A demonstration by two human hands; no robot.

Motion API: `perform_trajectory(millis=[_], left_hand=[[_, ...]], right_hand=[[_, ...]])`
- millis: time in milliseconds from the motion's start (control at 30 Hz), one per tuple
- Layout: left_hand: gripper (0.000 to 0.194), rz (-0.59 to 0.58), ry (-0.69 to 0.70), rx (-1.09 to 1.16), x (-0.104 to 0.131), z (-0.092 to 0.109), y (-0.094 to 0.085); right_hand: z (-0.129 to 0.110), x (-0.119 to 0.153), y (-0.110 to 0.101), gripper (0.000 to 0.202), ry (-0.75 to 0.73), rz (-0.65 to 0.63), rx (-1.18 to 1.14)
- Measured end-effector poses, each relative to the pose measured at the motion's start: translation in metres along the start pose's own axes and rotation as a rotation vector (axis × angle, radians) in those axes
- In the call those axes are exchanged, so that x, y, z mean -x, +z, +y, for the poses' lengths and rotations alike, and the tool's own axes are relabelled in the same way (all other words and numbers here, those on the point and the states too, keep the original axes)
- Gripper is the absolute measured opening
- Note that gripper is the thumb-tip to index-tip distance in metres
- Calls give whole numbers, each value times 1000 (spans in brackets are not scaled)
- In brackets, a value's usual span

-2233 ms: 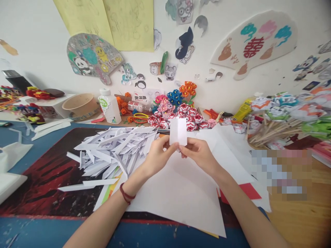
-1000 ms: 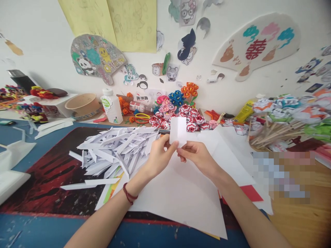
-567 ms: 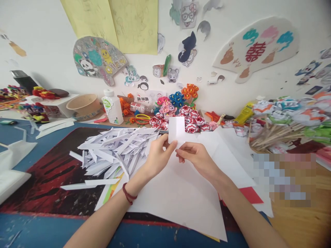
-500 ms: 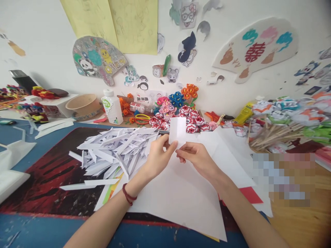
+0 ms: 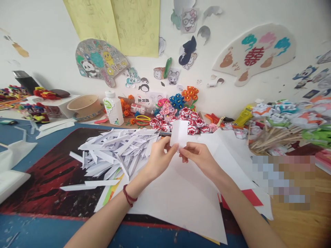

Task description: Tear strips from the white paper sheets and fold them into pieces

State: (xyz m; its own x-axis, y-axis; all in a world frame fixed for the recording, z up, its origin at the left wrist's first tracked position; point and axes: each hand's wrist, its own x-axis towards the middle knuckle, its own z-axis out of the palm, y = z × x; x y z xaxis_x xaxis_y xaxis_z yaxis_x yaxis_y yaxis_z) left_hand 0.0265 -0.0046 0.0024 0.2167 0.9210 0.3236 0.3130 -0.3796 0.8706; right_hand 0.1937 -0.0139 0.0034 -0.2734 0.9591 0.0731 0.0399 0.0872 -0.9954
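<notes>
A small white piece of paper (image 5: 179, 131) with a lengthwise crease stands upright between my two hands. My left hand (image 5: 162, 153) pinches its lower left, thumb in front. At the lower right edge, the closed fingers and thumb of my right hand (image 5: 193, 152) grip the same paper. Beneath both hands lie large white sheets (image 5: 188, 196). Left of my left hand is a heap of folded white paper strips (image 5: 113, 151), with a few loose strips in front of it.
Red-and-white paper flowers (image 5: 186, 117) and a white bottle (image 5: 113, 108) line the wall behind. A beige bowl (image 5: 84, 103) stands back left. Bundled wooden sticks (image 5: 274, 136) lie at the right. A dark red-patterned mat (image 5: 51, 172) covers part of the blue table.
The view has tilted slightly. My right thumb has moved a little up and closer to the left thumb along the paper's lower edge; both hands still grip the paper.
</notes>
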Motion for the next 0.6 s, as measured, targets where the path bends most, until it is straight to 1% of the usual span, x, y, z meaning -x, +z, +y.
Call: perform_trajectory(millis=[233,433,600], left_hand=[[22,-13,0,5,-1,-1,1],[23,-14,-1,19,-1,1,-2],[22,-25,-3,29,0,2,-2]], right_hand=[[0,2,0,27,-35,16,54],[-2,2,-2,28,-106,23,150],[-2,2,-5,30,-131,-7,183]])
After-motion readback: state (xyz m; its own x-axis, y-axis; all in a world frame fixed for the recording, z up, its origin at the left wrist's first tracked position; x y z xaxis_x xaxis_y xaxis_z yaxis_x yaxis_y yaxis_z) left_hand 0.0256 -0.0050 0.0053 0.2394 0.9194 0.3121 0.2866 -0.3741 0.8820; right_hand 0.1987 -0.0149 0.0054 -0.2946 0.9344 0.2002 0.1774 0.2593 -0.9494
